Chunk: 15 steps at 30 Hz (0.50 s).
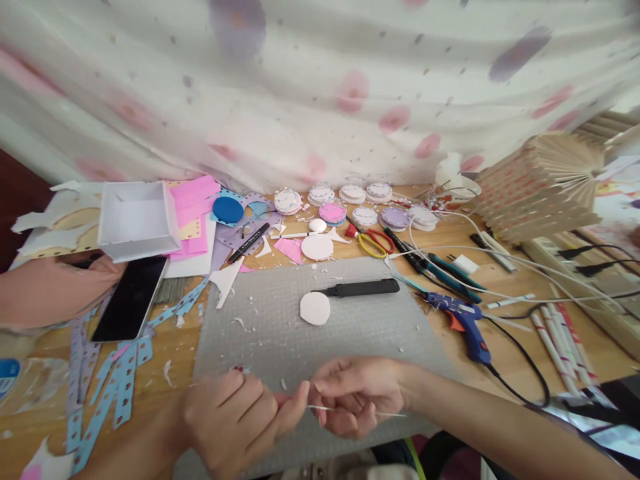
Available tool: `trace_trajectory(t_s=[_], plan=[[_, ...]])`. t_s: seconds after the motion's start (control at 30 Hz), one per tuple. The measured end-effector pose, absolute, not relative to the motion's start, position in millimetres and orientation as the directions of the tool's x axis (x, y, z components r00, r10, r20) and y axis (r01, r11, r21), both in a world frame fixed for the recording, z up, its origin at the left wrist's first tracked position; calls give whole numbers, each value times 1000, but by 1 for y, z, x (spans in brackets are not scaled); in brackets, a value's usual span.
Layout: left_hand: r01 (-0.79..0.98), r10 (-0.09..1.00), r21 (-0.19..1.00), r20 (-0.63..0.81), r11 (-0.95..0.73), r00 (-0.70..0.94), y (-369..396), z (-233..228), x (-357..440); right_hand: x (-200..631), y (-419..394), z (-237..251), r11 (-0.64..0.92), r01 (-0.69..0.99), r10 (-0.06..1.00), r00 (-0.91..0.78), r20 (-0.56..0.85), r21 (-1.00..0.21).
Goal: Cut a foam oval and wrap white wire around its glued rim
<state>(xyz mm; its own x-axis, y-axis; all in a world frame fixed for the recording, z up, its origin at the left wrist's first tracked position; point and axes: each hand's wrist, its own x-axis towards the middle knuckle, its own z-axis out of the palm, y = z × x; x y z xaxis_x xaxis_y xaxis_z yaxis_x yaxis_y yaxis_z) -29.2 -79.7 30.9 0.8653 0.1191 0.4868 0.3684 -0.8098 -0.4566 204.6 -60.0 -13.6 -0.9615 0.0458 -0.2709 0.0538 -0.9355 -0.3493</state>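
My left hand [230,420] and my right hand [355,397] meet over the near edge of a grey cutting mat [280,333]. The right hand pinches a thin white stick [390,414] that lies crosswise under its fingers. The left hand's fingers are closed on something small and pinkish at the stick's left tip; what it is cannot be made out. Further up the mat lie a white foam disc [315,308] and a black craft knife [360,289], both untouched.
Another person's hand [50,290] rests at the left beside a black phone [131,297] and a white box [137,217]. A blue glue gun [465,323], pliers [435,267], scissors [373,241], cables and glue sticks [555,340] lie on the right. Decorated discs [353,193] line the back; blue paper strips [120,380] lie on the left.
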Motion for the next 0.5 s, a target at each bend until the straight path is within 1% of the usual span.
trace_trajectory(t_s=[0.1, 0.17, 0.2, 0.27, 0.33, 0.4, 0.43, 0.47, 0.5], plan=[[356, 144, -411, 463, -839, 874, -83, 29, -29, 204, -66, -8, -936, 53, 39, -967, -251, -349], [361, 174, -353, 463, -863, 869, -84, 28, -28, 204, -67, -7, -921, 68, 31, -969, -245, -384], [355, 177, -329, 465, -875, 867, -85, 27, -27, 204, -68, -7, -907, 63, 48, -967, -251, -417], [347, 187, -292, 460, -891, 868, -85, 27, -27, 206, -67, -9, -856, 39, 130, -948, -289, -515], [355, 225, -252, 428, -901, 875, -86, 28, -26, 208, -66, -9, -755, 29, 253, -909, -332, -655], [392, 299, -190, 384, -900, 873, -88, 27, -25, 211, -64, -4, -564, 56, 411, -847, -338, -824], [419, 345, -151, 362, -895, 866, -89, 25, -24, 213, -64, 0, -408, 96, 489, -817, -307, -908], [448, 391, -102, 345, -888, 853, -92, 22, -23, 215, -64, 4, -199, 160, 556, -794, -245, -967], [484, 447, -35, 331, -874, 831, -94, 19, -22, 217, -64, 8, 59, 242, 601, -783, -159, -968]])
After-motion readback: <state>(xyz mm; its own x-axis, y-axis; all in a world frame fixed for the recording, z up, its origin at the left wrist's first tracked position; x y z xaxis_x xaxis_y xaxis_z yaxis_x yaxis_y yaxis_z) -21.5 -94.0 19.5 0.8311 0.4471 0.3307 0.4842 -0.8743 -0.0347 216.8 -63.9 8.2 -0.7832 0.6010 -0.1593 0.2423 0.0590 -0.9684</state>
